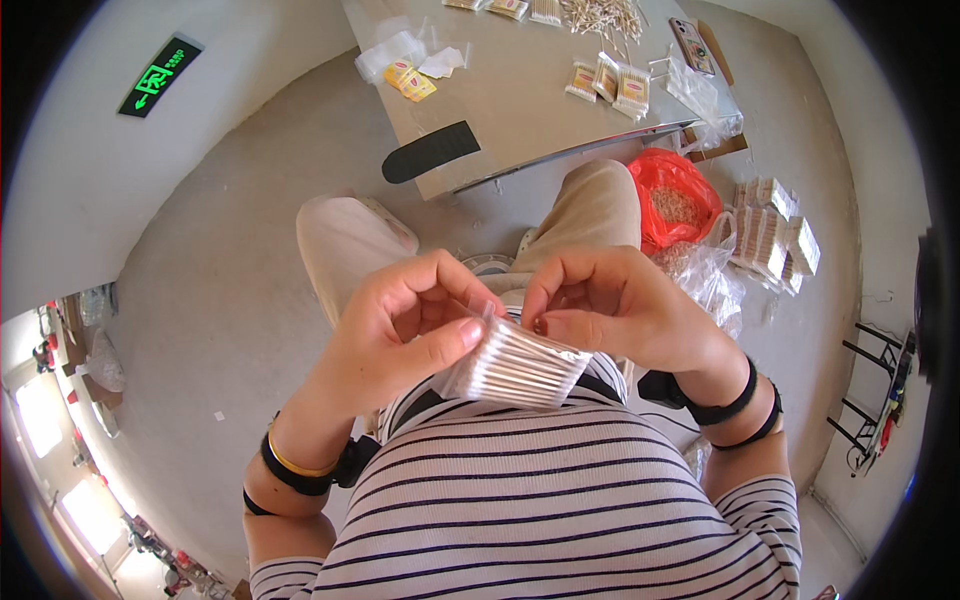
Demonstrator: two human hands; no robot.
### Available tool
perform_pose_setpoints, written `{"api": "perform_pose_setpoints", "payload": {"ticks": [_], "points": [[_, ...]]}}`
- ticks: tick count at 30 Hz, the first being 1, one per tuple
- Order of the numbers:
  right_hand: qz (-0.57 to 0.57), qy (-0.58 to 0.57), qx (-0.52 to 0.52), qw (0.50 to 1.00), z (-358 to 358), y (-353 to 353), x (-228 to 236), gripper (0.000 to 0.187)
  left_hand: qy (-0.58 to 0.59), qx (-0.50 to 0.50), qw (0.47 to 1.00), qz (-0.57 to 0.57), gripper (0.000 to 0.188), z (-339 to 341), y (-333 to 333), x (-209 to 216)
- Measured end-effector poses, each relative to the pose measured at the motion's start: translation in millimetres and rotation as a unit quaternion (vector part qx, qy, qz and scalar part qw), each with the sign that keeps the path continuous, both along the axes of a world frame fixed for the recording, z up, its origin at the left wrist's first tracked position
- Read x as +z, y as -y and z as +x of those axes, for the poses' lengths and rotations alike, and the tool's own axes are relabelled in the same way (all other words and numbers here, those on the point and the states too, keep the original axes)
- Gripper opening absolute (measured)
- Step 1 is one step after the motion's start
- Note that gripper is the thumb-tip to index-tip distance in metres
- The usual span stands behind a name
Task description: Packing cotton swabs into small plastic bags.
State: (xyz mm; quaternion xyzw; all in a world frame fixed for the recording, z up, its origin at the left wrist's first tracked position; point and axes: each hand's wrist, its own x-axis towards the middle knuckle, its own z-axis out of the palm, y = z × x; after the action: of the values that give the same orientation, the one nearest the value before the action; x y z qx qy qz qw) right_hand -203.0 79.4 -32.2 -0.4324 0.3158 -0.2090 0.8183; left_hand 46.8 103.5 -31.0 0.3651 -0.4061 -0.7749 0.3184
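A clear plastic bag of cotton swabs (524,368) is up in front of my striped shirt, its white-tipped sticks lying side by side in a row. My left hand (408,318) pinches the bag's upper left corner between thumb and fingers. At the upper right edge, my right hand (618,305) is closed with thumb and curled fingers on the plastic. The right fingertips are partly hidden, so the exact grip there is hard to see.
Beyond my knees stands a table (520,105) with filled swab packs (622,88), loose swabs (605,18), yellow labels (410,82) and a phone (692,46). A red bag (668,165) and stacked packs (765,235) sit on the floor at right.
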Motion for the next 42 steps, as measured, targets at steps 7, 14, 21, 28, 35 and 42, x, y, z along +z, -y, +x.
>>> {"api": "perform_pose_setpoints", "payload": {"ticks": [7, 14, 21, 28, 35, 42], "points": [[0.017, 0.036, 0.016, 0.999, 4.7, 11.3, -11.2, 0.016, -0.004, -0.005, 1.0, -0.014, 0.012, -2.9, 21.9, -7.4], [0.073, 0.064, 0.024, 0.995, 4.5, 10.9, -18.5, 0.016, 0.028, -0.02, 0.999, -0.017, 0.012, -4.5, 23.3, -9.3], [0.108, 0.088, 0.02, 0.99, 6.4, 2.0, -17.4, 0.017, 0.074, -0.054, 0.996, 0.008, 0.012, -3.4, 18.9, 5.9], [0.133, 0.086, 0.034, 0.987, 7.3, 1.3, -19.6, 0.02, 0.079, -0.042, 0.996, 0.005, 0.011, -7.1, 7.4, -2.9], [0.036, -0.007, 0.024, 0.999, 11.9, -6.5, -11.6, 0.019, 0.107, -0.049, 0.993, -0.001, 0.017, -7.8, 2.8, 1.4], [-0.026, -0.046, 0.009, 0.999, 15.0, -11.6, -6.1, 0.016, 0.184, -0.147, 0.971, -0.037, 0.026, -7.2, 9.5, 16.3]]}}
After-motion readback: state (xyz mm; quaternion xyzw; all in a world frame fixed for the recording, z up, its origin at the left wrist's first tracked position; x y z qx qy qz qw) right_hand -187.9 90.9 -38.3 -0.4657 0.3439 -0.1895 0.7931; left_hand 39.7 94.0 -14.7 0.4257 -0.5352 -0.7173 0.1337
